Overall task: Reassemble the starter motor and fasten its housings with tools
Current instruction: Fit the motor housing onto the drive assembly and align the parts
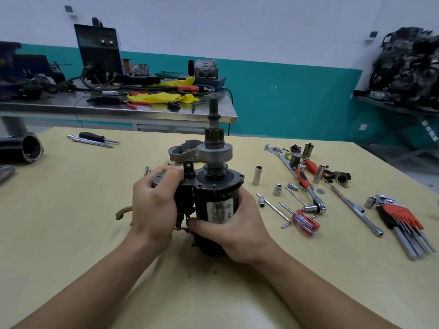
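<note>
Desk: your yellow-topped desk (71,210) carried the starter motor (215,205) near its middle.
Starter motor: it stood upright, black body down, with the pinion gear (213,135) on the end that pointed up.
Left hand: your left hand (154,203) gripped the motor's left side, fingers curled over its top edge.
Right hand: your right hand (232,231) was wrapped round the right of the black body, thumb across the lower front.
Housing: a grey metal housing (183,151) lay just behind the motor, slightly to its left.
Hex key set: the red-holdered hex key set (403,222) lay well apart, to the motor's right.
Ratchet: the ratchet (310,189) lay to the motor's right.
Socket: one long socket (256,175) stood upright near the motor's right side.
</note>
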The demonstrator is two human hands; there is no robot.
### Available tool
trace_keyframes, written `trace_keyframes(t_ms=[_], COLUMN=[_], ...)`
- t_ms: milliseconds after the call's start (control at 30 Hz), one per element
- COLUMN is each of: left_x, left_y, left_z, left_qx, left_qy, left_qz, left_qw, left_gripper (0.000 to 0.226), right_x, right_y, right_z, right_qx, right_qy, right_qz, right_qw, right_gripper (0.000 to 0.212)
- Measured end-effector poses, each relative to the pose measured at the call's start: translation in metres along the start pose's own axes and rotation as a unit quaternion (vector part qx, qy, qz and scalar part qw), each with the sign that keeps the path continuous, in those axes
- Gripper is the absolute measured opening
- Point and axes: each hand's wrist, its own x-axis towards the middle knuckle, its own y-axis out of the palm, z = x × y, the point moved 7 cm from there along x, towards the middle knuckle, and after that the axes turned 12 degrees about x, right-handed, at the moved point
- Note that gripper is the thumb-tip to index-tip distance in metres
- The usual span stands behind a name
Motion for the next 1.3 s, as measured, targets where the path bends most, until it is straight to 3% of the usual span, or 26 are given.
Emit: trace_keyframes(t_ms=[100, 267, 433, 600, 767, 900, 1100, 1233, 1300], left_x=[0.001, -0.002, -0.005, -0.008, -0.007, -0.006, -0.010, -0.009, -0.008], left_y=[0.000, 0.000, 0.004, 0.008, 0.010, 0.008, 0.009, 0.019, 0.016], left_z=[0.007, 0.004, -0.004, -0.006, -0.008, -0.009, -0.016, -0.017, -0.015], left_qx=[-0.017, -0.008, -0.015, -0.010, -0.011, -0.002, 0.053, 0.025, 0.013], left_qy=[-0.048, -0.058, -0.063, -0.063, -0.072, -0.061, -0.009, -0.017, -0.034], left_qz=[-0.013, -0.029, -0.008, 0.016, 0.047, 0.015, -0.025, 0.022, 0.023], left_qw=[0.999, 0.998, 0.998, 0.998, 0.996, 0.998, 0.998, 0.999, 0.999], left_gripper=[0.048, 0.041, 0.057, 0.046, 0.053, 0.063, 0.030, 0.046, 0.041], right_x=[-0.003, -0.008, -0.011, -0.013, -0.012, -0.014, -0.015, -0.016, -0.017], right_y=[0.001, 0.005, 0.003, 0.000, 0.001, 0.003, -0.006, -0.010, -0.005], right_z=[-0.001, 0.005, 0.014, 0.018, 0.018, 0.016, 0.019, 0.026, 0.025], right_qx=[0.016, 0.036, 0.019, 0.013, 0.011, -0.005, -0.053, -0.049, -0.044], right_qy=[0.007, 0.037, 0.022, 0.024, 0.020, 0.019, 0.011, 0.017, 0.020], right_qz=[-0.036, -0.032, -0.036, -0.044, -0.046, -0.070, -0.134, -0.115, -0.101], right_qw=[0.999, 0.998, 0.999, 0.999, 0.999, 0.997, 0.990, 0.992, 0.994], right_gripper=[0.040, 0.036, 0.037, 0.037, 0.039, 0.038, 0.046, 0.047, 0.046])
